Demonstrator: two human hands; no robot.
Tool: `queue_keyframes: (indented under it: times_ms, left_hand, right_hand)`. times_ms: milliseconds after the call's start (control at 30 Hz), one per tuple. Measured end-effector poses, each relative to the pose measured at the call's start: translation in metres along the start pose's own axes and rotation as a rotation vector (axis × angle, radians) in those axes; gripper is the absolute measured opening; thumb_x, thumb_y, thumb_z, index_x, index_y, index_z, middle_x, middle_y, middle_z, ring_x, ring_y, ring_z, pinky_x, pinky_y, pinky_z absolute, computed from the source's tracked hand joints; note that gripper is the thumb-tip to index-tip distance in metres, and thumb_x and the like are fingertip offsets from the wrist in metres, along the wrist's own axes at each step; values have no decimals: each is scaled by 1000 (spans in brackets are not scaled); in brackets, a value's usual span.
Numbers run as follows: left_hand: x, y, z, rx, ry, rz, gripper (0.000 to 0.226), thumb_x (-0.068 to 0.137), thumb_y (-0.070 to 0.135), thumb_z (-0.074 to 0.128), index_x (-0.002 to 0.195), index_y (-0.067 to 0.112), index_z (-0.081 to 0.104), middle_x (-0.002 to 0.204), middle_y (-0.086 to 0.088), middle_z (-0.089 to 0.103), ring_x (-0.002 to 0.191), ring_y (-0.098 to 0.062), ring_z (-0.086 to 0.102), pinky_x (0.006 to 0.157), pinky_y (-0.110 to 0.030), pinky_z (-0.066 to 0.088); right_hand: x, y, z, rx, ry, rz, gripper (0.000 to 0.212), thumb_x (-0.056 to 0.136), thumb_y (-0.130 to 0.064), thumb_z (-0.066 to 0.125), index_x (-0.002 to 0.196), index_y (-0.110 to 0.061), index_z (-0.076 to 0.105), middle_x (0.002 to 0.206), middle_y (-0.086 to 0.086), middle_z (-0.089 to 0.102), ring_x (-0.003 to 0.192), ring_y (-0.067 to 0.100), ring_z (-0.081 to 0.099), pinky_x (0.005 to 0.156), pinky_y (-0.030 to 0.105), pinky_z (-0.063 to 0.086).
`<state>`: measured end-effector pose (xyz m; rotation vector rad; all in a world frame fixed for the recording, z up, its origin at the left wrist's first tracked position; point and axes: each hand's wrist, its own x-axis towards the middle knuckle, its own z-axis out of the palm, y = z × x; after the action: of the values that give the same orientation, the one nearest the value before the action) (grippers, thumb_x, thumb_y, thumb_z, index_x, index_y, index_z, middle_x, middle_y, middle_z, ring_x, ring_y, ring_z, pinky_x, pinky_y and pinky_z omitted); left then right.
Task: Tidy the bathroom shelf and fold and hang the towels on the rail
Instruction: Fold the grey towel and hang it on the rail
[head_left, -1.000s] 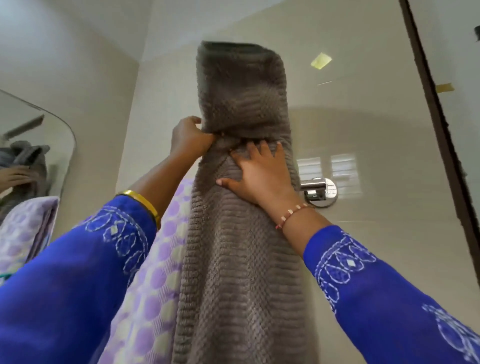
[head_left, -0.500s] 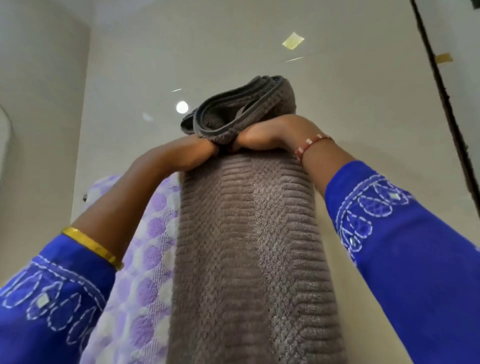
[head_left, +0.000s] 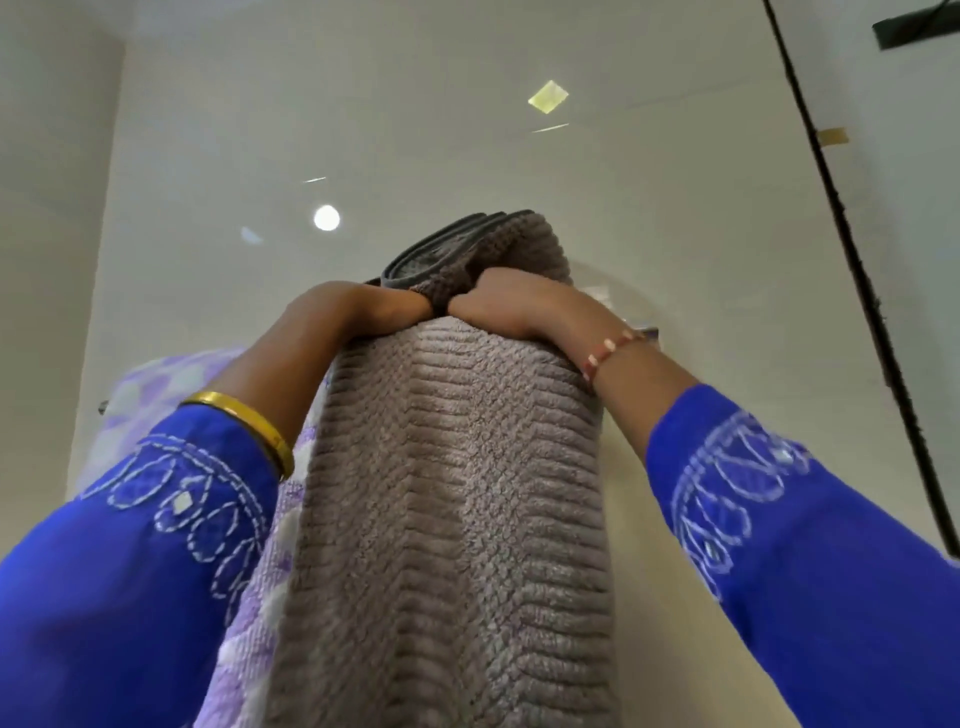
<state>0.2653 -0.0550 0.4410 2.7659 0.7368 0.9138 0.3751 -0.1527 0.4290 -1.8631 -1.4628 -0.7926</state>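
Note:
A folded grey ribbed towel (head_left: 452, 493) hangs down the middle of the head view, draped over a rail that is hidden beneath it. Its upper end is bunched into folds above my hands. My left hand (head_left: 363, 312) grips the towel's top fold from the left. My right hand (head_left: 514, 306) grips the same fold from the right, knuckles toward me, almost touching the left hand. To the left, a purple-and-white spotted towel (head_left: 171, 374) hangs partly behind the grey one.
A glossy cream tiled wall (head_left: 415, 130) fills the background with light reflections. A dark vertical frame edge (head_left: 852, 260) runs down the right side. A small piece of chrome fitting (head_left: 647, 328) shows just behind my right wrist.
The view has tilted upward. My right hand went from lying flat on the towel's front to gripping its top fold beside the left hand, and the upper towel end has been folded down.

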Motion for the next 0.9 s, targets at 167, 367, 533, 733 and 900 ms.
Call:
queue_keyframes:
  times_ms: [167,367,533,733,900]
  left_hand:
    - [6,-6,8,19,112,77,61,89,47,38,144,25,24,148,-2,33,122,-21,41,102,-36,31]
    - [-4,-5,23,97,482,-25,39,84,35,50,114,12,58,115,-17,58,99,-33,53,81,-35,41]
    - [-57,18,47,460,1030,177,22,86,16,46,97,-3,52,96,-28,55,86,-41,52,71,-44,37]
    - [-68,16,59,249,638,381,53,83,46,23,106,11,55,105,-16,63,93,-30,54,78,-37,40]
    - [-49,18,29,110,393,234,54,91,56,32,114,17,61,126,-13,57,110,-29,51,86,-30,32]
  right_hand:
    - [-78,1,1,176,870,-235,32,90,-13,48,58,-13,46,47,-4,42,43,10,37,43,17,25]
    - [-155,59,42,699,834,152,23,85,-2,51,89,-21,64,86,-3,67,78,17,63,75,27,52]
    - [-149,61,63,570,520,71,40,80,-14,66,117,-23,55,95,-10,61,77,-3,57,63,3,41]
    - [-119,52,58,649,465,-1,32,85,-17,58,115,-6,56,107,20,60,103,31,55,91,44,48]
    - [-112,61,50,549,486,42,5,83,-13,63,79,-16,62,78,2,64,63,4,50,56,18,40]
